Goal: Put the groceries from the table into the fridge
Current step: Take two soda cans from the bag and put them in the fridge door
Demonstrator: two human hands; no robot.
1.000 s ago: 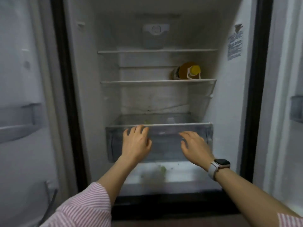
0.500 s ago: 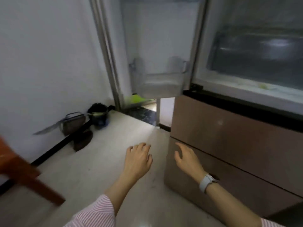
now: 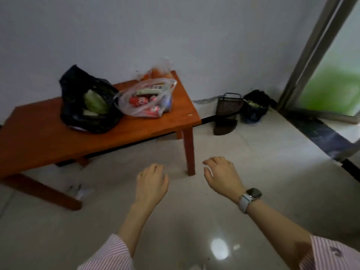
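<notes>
Turning away from the fridge, which a second ago filled my view with both hands at its drawer front, I now face the low orange table (image 3: 159, 121) by the wall. My left hand (image 3: 152, 182) and right hand (image 3: 222, 176) hang over the floor in front of it, fingers loosely curled and holding nothing. The groceries sit on the table untouched: a black bag (image 3: 78, 115) with something pale green showing inside, and just beside it, touching, a clear plastic bag (image 3: 144, 110) with red cans and packets in it. A third, blurred bag with something orange (image 3: 155, 75) sits behind them at the wall. The fridge is out of view now, so I judge this as the fetch leg: next I reach for a bag, probably the nearer clear one.
</notes>
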